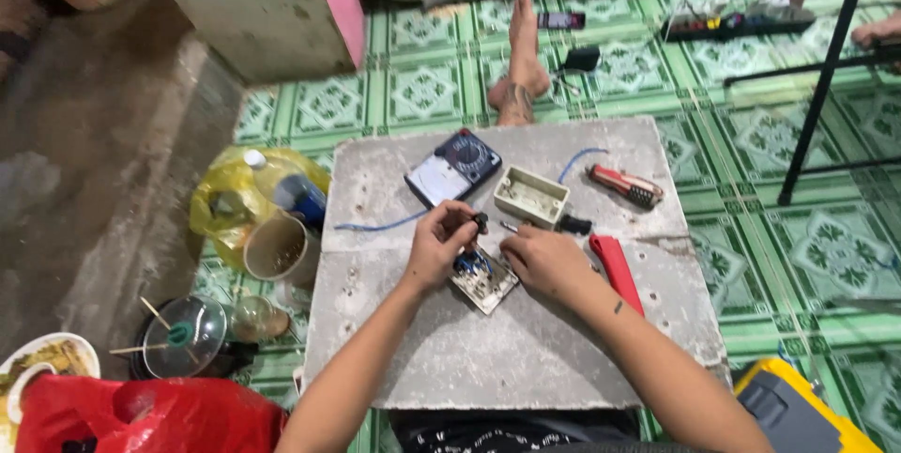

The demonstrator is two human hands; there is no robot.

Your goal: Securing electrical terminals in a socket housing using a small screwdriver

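- Forearms reach in from the near edge over the grey counter (526, 359); a yellow case (798, 411) sits at the near right, a red bag (150, 420) at the near left.
- Switch plate (484, 281) lies face-down at mid-counter, blue wires showing at its back; judged part-way, the wiring open and unfinished.
- Left hand (439, 245) has its grip pinched closed on a small black part (481, 221); right hand (544, 261) curls over the plate's edge, and whether it holds anything cannot be told.
- Beyond: an empty cream wall box (531, 196), not yet fitted, a multimeter (453, 167), a red-handled screwdriver (625, 185) and a red cutter (618, 270).
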